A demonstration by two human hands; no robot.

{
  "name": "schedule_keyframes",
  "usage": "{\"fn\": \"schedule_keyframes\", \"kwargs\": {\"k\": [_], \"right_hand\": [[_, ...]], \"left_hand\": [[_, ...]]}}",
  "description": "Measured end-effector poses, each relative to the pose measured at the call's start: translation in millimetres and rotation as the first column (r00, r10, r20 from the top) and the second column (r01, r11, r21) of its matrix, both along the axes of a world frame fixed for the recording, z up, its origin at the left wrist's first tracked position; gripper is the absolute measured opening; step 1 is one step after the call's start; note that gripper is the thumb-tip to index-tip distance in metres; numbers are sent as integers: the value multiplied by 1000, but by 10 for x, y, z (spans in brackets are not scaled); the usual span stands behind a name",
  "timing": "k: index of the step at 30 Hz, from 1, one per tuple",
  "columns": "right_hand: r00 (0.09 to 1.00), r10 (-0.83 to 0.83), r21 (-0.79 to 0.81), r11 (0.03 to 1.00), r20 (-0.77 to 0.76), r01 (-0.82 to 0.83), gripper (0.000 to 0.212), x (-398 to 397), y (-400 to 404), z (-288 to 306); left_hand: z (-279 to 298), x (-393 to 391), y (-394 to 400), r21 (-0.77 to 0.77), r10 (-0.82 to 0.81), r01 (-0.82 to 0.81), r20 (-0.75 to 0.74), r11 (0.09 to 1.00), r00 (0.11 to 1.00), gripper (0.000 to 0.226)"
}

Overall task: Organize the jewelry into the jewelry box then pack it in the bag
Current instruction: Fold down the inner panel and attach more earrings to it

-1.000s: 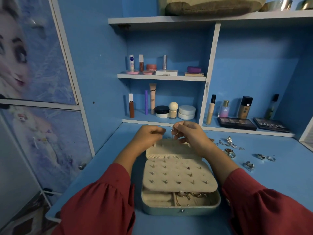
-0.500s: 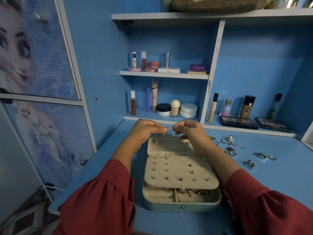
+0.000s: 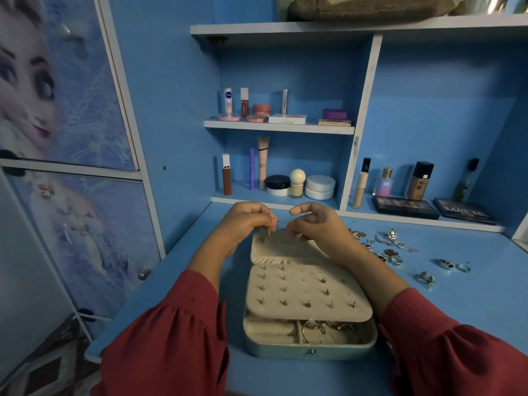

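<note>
Head view showed the blue desk [image 3: 200,281], then the open jewelry box [image 3: 310,345] lying lengthwise away from the person, directly below both hands. The left hand [image 3: 245,224] pinched a thin earring [image 3: 69,232] over the box's far compartment; the right hand [image 3: 317,224] was curled beside it, its contents unclear. Loose jewelry [image 3: 394,252] lay nearer the right hand.

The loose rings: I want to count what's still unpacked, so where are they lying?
In the head view, the loose rings lie scattered on the blue desk, right of the open jewelry box, beyond the right hand.
</note>
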State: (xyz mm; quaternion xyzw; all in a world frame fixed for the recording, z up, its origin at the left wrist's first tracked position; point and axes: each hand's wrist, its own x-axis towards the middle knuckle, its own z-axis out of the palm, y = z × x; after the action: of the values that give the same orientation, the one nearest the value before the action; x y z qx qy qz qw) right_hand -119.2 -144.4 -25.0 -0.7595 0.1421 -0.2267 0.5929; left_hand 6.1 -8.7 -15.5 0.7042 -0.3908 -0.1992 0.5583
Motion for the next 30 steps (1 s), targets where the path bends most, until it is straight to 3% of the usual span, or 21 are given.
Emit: {"fn": "schedule_keyframes", "kwargs": {"k": [12,21,23,26,30], "right_hand": [[995,56,50,997,77,-60,11,12,12,-8],[998,56,-119,991,1,-56,8,9,51,-26],[999,13,-263,964,-50,-25,10,8,54,-41],[989,-31,-526,849,-147,-52,16,3,67,-63],[981,-42,-648,756,-191,-93,23,-1,82,-63]], "left_hand": [[-10,5,15,81,-51,48,40,996,998,7],[27,85,105,66,-4,4,-12,998,1000,7],[-11,99,80,87,75,-79,52,993,996,7],[-98,105,8,171,141,-190,260,967,955,9],[-133,55,-42,235,175,-319,483,918,858,10]]}}
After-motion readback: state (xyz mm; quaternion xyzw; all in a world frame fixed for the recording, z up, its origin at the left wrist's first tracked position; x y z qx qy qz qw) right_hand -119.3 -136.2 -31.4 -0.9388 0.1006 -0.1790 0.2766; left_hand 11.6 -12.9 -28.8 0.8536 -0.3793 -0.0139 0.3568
